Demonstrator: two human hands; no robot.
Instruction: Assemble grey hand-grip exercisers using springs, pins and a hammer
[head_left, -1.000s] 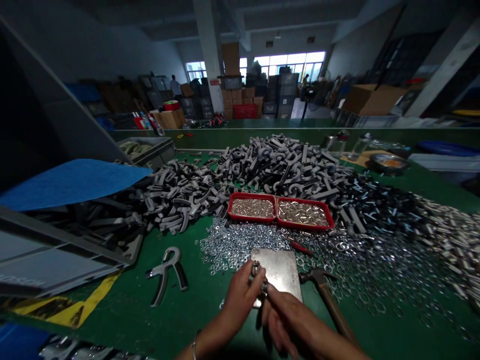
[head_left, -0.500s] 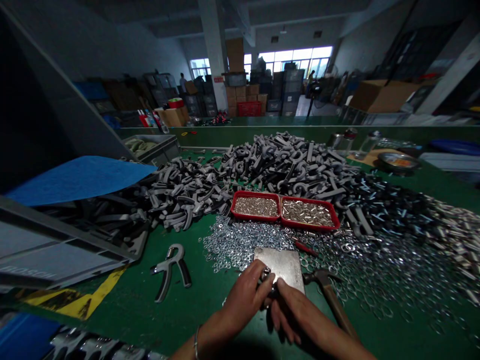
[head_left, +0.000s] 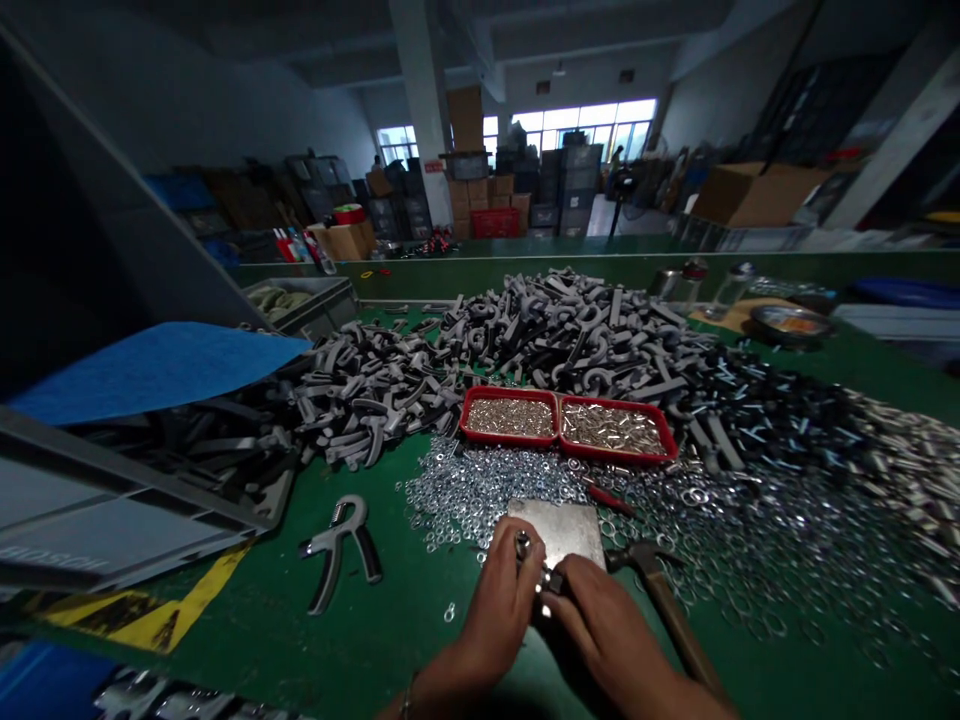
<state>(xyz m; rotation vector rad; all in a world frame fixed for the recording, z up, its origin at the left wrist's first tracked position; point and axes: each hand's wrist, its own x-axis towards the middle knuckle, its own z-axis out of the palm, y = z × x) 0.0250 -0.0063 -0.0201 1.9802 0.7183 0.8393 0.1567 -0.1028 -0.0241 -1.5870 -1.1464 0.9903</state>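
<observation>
Our left-hand fingers (head_left: 506,610) and right-hand fingers (head_left: 600,625) press together, clamped on a small steel fitting (head_left: 551,580) over the near edge of a steel plate (head_left: 562,525). A hammer (head_left: 652,590) lies to the right, loose washers (head_left: 480,495) beyond. We seem mid-assembly; the piece appears to call for a steady two-handed grip.

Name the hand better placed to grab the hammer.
Probably right: the right hand lies beside the hammer's wooden handle; the left hand, pinching a small metal part, sits farther away.
</observation>
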